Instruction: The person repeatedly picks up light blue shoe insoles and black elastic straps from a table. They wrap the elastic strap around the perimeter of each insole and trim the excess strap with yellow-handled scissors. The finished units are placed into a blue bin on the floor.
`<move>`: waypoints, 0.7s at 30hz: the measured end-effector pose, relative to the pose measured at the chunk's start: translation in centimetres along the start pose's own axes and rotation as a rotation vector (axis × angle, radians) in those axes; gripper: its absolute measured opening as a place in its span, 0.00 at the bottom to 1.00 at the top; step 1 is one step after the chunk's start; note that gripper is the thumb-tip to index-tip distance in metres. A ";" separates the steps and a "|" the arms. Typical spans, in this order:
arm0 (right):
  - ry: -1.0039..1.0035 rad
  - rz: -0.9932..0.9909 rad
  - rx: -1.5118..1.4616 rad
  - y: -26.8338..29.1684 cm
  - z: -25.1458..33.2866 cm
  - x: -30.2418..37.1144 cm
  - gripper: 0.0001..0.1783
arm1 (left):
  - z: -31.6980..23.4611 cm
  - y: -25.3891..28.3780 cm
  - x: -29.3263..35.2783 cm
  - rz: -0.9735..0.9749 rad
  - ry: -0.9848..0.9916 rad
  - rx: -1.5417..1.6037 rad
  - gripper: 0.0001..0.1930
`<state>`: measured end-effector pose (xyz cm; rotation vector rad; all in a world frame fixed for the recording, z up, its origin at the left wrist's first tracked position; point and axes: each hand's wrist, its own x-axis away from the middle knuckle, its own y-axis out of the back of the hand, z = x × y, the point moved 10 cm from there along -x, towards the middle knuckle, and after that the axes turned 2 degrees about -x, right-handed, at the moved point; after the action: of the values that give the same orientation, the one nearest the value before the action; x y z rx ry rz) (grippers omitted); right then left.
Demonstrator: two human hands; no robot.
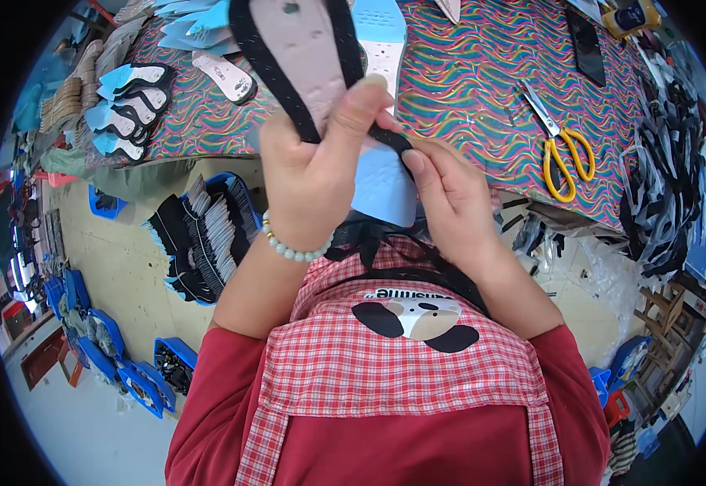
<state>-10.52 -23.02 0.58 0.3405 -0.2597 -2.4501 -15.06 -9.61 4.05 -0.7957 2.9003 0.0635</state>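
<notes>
Head view shows a person in a red top and checked apron holding a shoe insole [300, 49] up close in front of the chest, above the near edge of a table [466, 81] covered in a wavy, many-coloured cloth. The insole is pale pinkish-grey with a black edging strip [288, 89] running round its rim. The left hand [312, 174], with a bead bracelet [292, 247] at the wrist, is clamped on the insole's lower end, thumb pressed over the black strip. The right hand [446, 194] pinches the strip where it trails off the heel end, fingers closed on it. A light blue insole [381, 182] sits just behind both hands, partly hidden.

To do this well, I would judge that the strip wants steady tension from the right hand while the left thumb presses it flat against the rim, so it follows the curve without puckering. Keeping the two hands close together helps at the tight bend of the heel.

Yellow-handled scissors [559, 150] lie on the cloth to the right, well apart. More finished insoles [130, 109] are lined up at the table's left, and blue bins [207, 235] of black pieces stand on the floor.
</notes>
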 end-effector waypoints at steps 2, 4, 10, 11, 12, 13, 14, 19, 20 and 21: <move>-0.228 0.262 -0.166 -1.3 -0.8 -0.6 0.13 | 0.6 0.6 0.0 0.003 0.067 0.073 0.15; -0.245 0.475 -0.175 -2.7 -0.9 -0.8 0.13 | 0.8 0.1 0.5 0.057 0.070 0.090 0.12; -0.006 0.326 0.166 -3.5 0.8 -0.9 0.20 | 2.1 3.6 0.1 0.010 0.155 -0.065 0.20; -0.059 0.355 0.184 -3.0 -0.2 -0.9 0.22 | 1.7 3.4 0.0 0.060 0.181 -0.037 0.22; -0.141 0.306 -0.105 -2.4 -1.3 -0.8 0.21 | -0.2 3.0 -0.1 0.201 0.036 -0.089 0.23; -0.041 0.173 -0.056 -1.1 -0.3 -1.6 0.20 | 0.1 2.0 0.1 0.200 -0.172 -0.017 0.23; 0.016 -0.045 0.240 0.5 0.3 -1.8 0.23 | 0.6 1.3 0.8 0.244 -0.130 0.210 0.22; -0.020 0.200 0.227 -7.2 0.5 0.0 0.27 | 3.5 5.9 1.6 0.153 0.037 0.103 0.17; 0.019 0.270 0.239 -8.4 0.9 1.1 0.28 | 3.8 6.9 1.5 0.128 0.078 0.079 0.17; -0.118 0.473 0.286 -8.9 -0.9 2.0 0.27 | 3.8 7.2 1.3 0.201 0.088 0.234 0.16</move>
<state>-16.84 -17.47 -2.99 0.2231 -0.6659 -1.9679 -19.40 -3.78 0.10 -0.4794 2.9843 -0.2917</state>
